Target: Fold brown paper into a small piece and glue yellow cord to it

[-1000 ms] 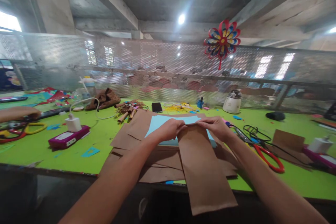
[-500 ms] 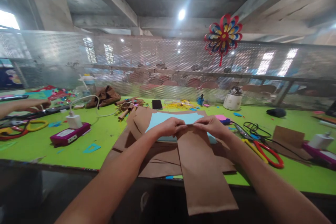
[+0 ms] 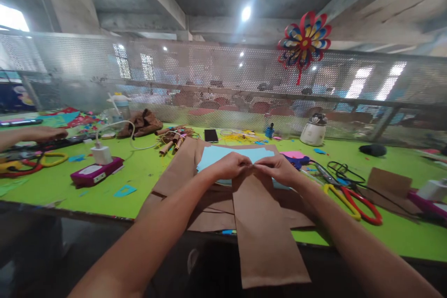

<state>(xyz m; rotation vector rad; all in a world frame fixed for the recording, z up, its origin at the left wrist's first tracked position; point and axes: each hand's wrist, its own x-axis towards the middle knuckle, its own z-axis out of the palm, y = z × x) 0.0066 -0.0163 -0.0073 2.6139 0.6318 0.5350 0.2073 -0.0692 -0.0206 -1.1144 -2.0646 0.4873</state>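
Note:
A long strip of brown paper (image 3: 263, 228) hangs from my two hands toward me, its near end past the table's front edge. My left hand (image 3: 236, 166) pinches its far edge on the left. My right hand (image 3: 275, 167) pinches the same edge close beside it, fingertips nearly meeting. The exact fold under the fingers is too small to make out. Beneath my hands lies light blue paper (image 3: 213, 157) on a stack of larger brown paper sheets (image 3: 174, 172).
On the green table (image 3: 139, 205), scissors with red and yellow handles (image 3: 361, 207) lie at right. A purple power strip (image 3: 96, 173) with a white charger stands at left. Farther back are a phone (image 3: 211, 135), rolled brown paper pieces (image 3: 171, 142) and a white bottle (image 3: 313, 130). A co-worker's hand (image 3: 45, 134) is at far left.
My hands still pinch the brown strip's far edge, and its near end has swung slightly left. The view has shifted a little. The co-worker's hand has moved slightly.

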